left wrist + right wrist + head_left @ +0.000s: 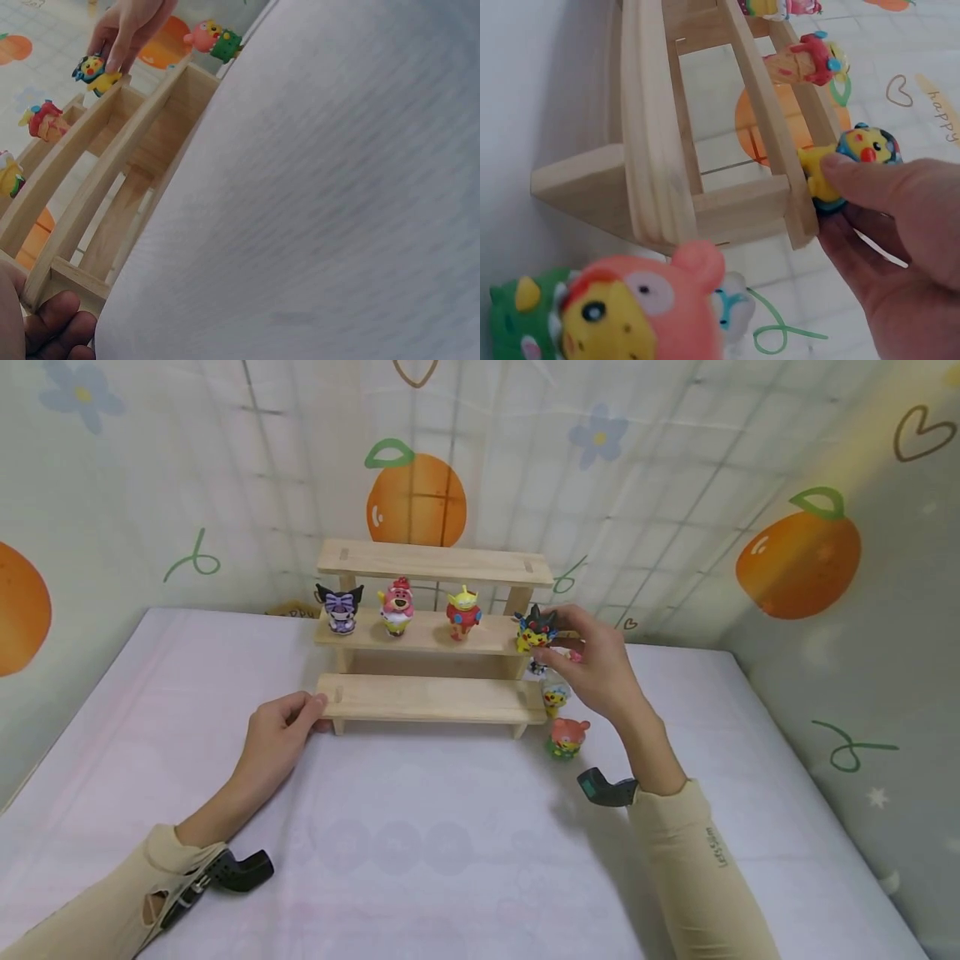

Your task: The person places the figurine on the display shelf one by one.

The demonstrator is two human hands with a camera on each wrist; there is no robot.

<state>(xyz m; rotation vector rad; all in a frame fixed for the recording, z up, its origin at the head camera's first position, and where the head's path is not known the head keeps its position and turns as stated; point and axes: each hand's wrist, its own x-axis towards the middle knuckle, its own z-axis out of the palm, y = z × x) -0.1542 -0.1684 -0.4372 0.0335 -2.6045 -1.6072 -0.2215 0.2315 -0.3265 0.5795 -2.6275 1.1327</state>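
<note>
A three-step wooden shelf (pixel 431 697) stands on a white table. Its middle step holds a purple-bow figure (pixel 340 608), a pink bear figure (pixel 397 607) and a red-and-green alien figure (pixel 463 612). My right hand (pixel 592 668) pinches a yellow figure with a dark hat (pixel 534 631) at the right end of the middle step (pixel 776 135); the wrist view shows the thumb on that figure (pixel 847 165). My left hand (pixel 281 735) grips the left end of the bottom step, its fingers (pixel 56 322) curled at the shelf corner (pixel 52 277).
On the table right of the shelf stand a pink-and-green bear figure (pixel 567 737), a small yellow figure (pixel 555 696) and another partly hidden behind my right hand. A patterned cloth wall with oranges surrounds the table (pixel 450 843).
</note>
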